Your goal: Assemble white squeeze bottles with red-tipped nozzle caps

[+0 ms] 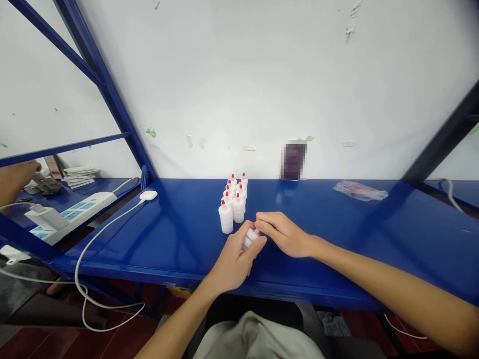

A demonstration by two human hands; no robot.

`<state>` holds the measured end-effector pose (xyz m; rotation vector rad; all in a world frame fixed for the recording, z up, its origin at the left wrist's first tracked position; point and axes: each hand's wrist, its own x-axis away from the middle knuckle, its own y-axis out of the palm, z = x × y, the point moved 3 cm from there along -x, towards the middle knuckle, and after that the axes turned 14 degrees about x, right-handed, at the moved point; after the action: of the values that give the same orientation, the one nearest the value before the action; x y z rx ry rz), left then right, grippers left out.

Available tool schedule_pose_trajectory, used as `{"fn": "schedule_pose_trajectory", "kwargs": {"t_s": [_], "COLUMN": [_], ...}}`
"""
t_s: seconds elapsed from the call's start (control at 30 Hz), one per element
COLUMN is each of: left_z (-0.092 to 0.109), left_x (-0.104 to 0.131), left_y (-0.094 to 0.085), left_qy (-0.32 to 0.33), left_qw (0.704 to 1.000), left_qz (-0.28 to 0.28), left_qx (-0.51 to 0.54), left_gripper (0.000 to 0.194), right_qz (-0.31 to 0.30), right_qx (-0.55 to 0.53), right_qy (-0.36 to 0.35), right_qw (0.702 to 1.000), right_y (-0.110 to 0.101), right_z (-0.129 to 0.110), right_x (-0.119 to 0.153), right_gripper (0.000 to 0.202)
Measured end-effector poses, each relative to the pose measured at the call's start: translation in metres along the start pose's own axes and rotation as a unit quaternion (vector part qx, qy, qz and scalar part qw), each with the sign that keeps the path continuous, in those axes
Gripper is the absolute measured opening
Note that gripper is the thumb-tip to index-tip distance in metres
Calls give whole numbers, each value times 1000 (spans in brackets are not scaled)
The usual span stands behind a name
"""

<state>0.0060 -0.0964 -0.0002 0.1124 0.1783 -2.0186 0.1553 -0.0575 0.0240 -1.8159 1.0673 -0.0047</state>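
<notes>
My left hand (236, 259) is wrapped around a small white squeeze bottle (251, 238) held low over the table's front half. The bottle is tilted, its top toward my right hand (284, 234). My right fingers are closed in a pinch around the bottle's tip and hide most of it, so whether a cap sits there is unclear. Just beyond my left hand, several white squeeze bottles (226, 219) with pointed red caps (237, 196) stand upright in two rows running toward the wall.
The blue table (179, 234) meets a white wall. A clear plastic bag (361, 190) with red bits lies at the back right. A blurred-out dark rectangle (294, 160) leans at the wall. At left are a white round charger (148, 195) with cable, a power strip (80, 212) and another person's arm (15, 182).
</notes>
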Motion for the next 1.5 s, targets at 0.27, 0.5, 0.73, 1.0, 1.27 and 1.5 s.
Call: {"fn": "schedule_pose_trajectory", "kwargs": {"t_s": [0.27, 0.5, 0.73, 1.0, 1.27, 1.5], "left_z": [7, -2, -7, -4, -3, -2], "left_x": [2, -7, -4, -2, 0, 0], "left_y": [3, 3, -8, -1, 2, 7], "left_qy": [17, -129, -170, -112, -101, -87], "left_qw": [999, 961, 918, 954, 975, 983], "left_qz": [36, -55, -13, 20, -3, -20], "left_qx": [-23, 239, 357, 276, 199, 159], "left_gripper": [25, 34, 32, 39, 41, 39], "right_qz": [-22, 30, 236, -127, -53, -4], "right_qx": [-166, -128, -130, 387, 332, 20], "right_qy": [90, 69, 90, 72, 90, 24], "right_qw": [982, 989, 959, 910, 938, 999], "right_y": [13, 17, -47, -22, -31, -8], "right_z": [5, 3, 44, 76, 50, 1], "right_x": [7, 6, 6, 9, 9, 10], "right_gripper": [46, 46, 43, 34, 37, 37]}}
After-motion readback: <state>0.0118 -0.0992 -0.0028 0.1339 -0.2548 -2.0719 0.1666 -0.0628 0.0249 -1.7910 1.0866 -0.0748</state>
